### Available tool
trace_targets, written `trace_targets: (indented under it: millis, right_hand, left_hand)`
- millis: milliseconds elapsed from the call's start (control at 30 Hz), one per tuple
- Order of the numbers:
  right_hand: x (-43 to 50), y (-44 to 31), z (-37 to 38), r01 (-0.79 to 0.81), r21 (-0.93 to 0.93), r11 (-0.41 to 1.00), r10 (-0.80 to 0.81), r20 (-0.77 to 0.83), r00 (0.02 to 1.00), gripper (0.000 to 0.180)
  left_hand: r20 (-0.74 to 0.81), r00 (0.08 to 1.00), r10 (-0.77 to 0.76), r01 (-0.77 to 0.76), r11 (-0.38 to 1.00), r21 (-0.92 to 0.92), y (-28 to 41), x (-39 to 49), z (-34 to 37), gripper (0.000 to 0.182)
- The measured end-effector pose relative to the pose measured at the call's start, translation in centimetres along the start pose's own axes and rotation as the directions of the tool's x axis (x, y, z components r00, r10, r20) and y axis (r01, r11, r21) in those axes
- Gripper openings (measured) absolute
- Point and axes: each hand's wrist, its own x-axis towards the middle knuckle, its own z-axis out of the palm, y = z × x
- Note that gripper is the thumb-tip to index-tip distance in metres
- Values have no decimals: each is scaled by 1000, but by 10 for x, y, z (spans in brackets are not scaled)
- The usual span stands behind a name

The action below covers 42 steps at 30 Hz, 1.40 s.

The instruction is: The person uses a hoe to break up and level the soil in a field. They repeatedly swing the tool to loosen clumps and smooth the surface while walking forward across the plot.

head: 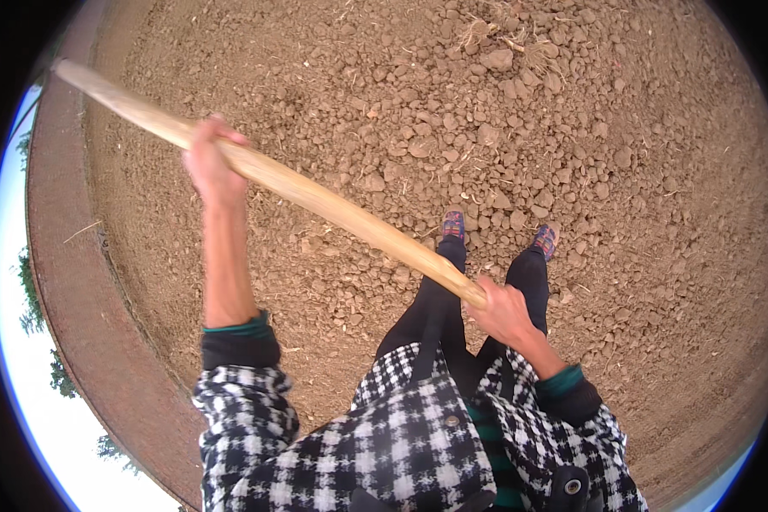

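Observation:
A long, pale wooden tool handle (333, 208) slants across the view from the upper left down to the middle right. My left hand (214, 163) is wrapped around its upper part, with the arm stretched forward and blurred slightly by motion. Near the lower end, just in front of my legs, my right hand (502, 310) grips the handle. The far end reaches the upper left rim, and no tool head can be made out there. Beneath the handle lies dry, cloddy brown soil (416, 147), well below both hands.
My feet, in patterned shoes (453, 225), stand on the loose clods. Dry roots (541, 56) and a larger clod (499, 60) lie ahead. A reddish-brown wall or strip (70, 256) curves along the left, with trees (31, 288) beyond it.

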Motion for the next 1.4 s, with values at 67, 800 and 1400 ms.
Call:
trace_targets:
  millis: [67,800,1400]
  right_hand:
    - [-56,26,-19,-170,-123,978,181,78,980,24]
    - [-174,145,8,-390,-462,797,326,-215,921,33]
    - [32,-7,16,-204,-85,975,217,201,955,28]
  left_hand:
    - [-119,964,-236,251,960,123,-97,-61,25,23]
    - [111,651,-751,750,612,-251,-175,-177,29,13]
    - [-127,992,-27,52,979,199,-92,8,-28,9]
